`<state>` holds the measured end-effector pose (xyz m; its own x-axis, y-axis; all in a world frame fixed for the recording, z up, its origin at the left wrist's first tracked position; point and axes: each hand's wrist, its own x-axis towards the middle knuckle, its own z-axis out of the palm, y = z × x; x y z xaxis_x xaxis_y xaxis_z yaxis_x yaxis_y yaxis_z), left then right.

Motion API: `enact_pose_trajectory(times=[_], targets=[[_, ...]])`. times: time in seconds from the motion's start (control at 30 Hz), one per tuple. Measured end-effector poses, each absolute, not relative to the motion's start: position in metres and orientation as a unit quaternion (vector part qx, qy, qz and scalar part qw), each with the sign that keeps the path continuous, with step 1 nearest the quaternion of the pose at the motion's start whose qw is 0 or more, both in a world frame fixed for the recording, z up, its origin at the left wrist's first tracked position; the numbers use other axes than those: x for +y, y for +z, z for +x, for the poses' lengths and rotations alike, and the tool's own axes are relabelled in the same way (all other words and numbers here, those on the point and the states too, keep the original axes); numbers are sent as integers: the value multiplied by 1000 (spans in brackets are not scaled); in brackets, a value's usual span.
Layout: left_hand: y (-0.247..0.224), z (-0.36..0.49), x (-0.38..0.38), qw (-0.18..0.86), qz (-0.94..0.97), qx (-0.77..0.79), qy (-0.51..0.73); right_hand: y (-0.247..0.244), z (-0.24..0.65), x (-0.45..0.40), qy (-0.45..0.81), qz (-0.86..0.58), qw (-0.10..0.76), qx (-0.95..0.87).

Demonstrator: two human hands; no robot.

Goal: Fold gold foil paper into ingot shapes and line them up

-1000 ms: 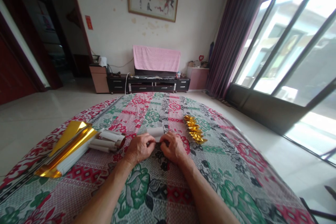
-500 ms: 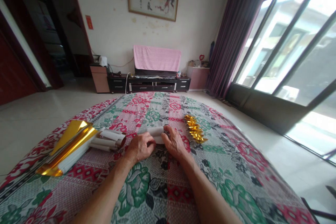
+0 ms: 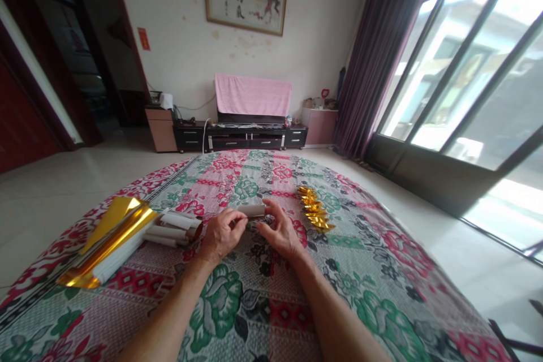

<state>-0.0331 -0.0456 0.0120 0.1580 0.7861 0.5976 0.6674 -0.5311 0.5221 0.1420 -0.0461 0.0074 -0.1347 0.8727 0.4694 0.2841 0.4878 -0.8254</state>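
A small piece of white paper [image 3: 251,211], curled or folded, is between my two hands above the patterned cloth. My left hand [image 3: 221,236] is closed, pinching the paper's near left edge between thumb and fingertips. My right hand [image 3: 283,233] has its thumb apart from the fingers, and its fingertips touch the paper's right end. To the right lies a row of pointed, folded gold foil pieces [image 3: 314,210]. Left of my hands sit several white paper rolls [image 3: 167,233], beside a stack of gold foil sheets [image 3: 123,237].
The floral cloth [image 3: 297,317] covers a round-edged table. Beyond it stands a low black cabinet [image 3: 231,143] bearing a pink-draped screen [image 3: 253,95]. A purple curtain [image 3: 365,56] and large windows [image 3: 462,68] are on the right, a doorway [image 3: 85,56] on the left.
My right thumb has come off the paper and moved slightly toward me. The paper, which showed a lower flap before, now looks narrower and more curled. My left hand still pinches it.
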Motion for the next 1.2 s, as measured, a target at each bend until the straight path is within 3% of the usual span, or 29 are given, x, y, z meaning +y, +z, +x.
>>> enact_pose_trajectory(times=[0.13,0.23,0.47,0.57,0.93,1.2], targets=[[12,-32,-45,75,741,487,457,-1,135,-39,289,-407,544,-674],[9,-32,-42,116,690,522,488,-6,132,-33,380,-376,575,-619],[5,-30,-37,386,590,488,515,-2,130,-34,481,-321,596,-557],[9,-29,-39,453,546,441,549,0,128,-36,494,-318,581,-563],[11,-31,-39,454,553,424,555,4,131,-39,524,-369,534,-552],[7,-31,-36,404,589,451,535,-2,133,-34,467,-408,535,-573]])
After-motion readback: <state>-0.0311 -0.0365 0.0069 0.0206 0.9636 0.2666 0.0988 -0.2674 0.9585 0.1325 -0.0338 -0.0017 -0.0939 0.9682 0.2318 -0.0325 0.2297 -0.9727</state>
